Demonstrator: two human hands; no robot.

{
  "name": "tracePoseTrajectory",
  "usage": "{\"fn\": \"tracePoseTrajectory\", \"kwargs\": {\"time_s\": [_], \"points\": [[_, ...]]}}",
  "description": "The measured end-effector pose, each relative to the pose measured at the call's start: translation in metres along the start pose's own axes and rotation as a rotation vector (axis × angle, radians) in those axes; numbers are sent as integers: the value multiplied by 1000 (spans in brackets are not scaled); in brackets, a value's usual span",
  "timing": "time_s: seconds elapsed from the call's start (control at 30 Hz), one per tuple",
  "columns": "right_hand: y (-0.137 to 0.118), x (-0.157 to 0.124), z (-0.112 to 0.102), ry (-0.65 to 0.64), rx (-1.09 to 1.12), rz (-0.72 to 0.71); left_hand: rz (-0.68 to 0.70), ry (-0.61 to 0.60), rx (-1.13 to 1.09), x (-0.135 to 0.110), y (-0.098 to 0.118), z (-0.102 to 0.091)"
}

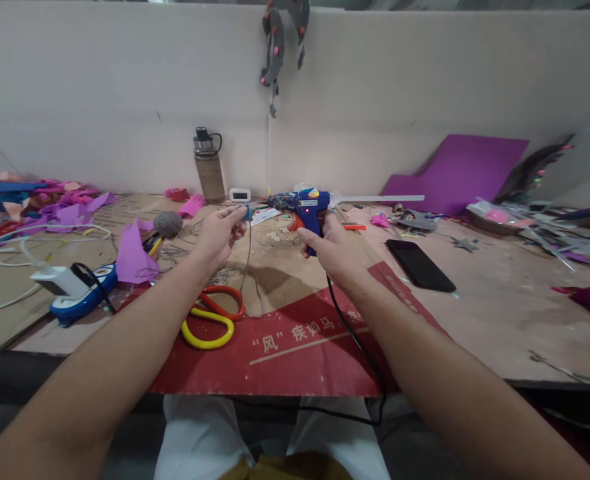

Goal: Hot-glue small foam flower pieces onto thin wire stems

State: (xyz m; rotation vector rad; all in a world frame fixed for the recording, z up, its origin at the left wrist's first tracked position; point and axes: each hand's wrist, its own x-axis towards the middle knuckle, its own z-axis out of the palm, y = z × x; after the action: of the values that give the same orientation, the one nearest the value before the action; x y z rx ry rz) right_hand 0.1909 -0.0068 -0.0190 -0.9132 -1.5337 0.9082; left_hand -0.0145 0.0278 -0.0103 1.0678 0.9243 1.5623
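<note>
My right hand (327,245) is wrapped round the grip of a blue hot glue gun (309,202), held above the table with its nozzle pointing left and a clear glue stick (379,198) sticking out to the right. Its black cord (347,320) runs down past my right forearm. My left hand (221,233) is closed in a pinch on a small blue-grey piece (246,213) right at the gun's nozzle; a thin grey thread (249,253) hangs from it.
Scissors with orange and yellow handles (213,319) lie on red printed cardboard (295,347). A black phone (419,265) lies right of my hand. A grey yarn ball (168,224), water bottle (209,167), power strip (82,293) and purple felt scraps (133,253) stand left; purple sheet (455,175) at back right.
</note>
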Motion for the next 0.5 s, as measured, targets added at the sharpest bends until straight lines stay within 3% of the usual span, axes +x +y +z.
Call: {"fn": "tracePoseTrajectory", "kwargs": {"time_s": [0.5], "points": [[6,0,3,26,4,-48,24,-106,51,-3,-1,4]]}}
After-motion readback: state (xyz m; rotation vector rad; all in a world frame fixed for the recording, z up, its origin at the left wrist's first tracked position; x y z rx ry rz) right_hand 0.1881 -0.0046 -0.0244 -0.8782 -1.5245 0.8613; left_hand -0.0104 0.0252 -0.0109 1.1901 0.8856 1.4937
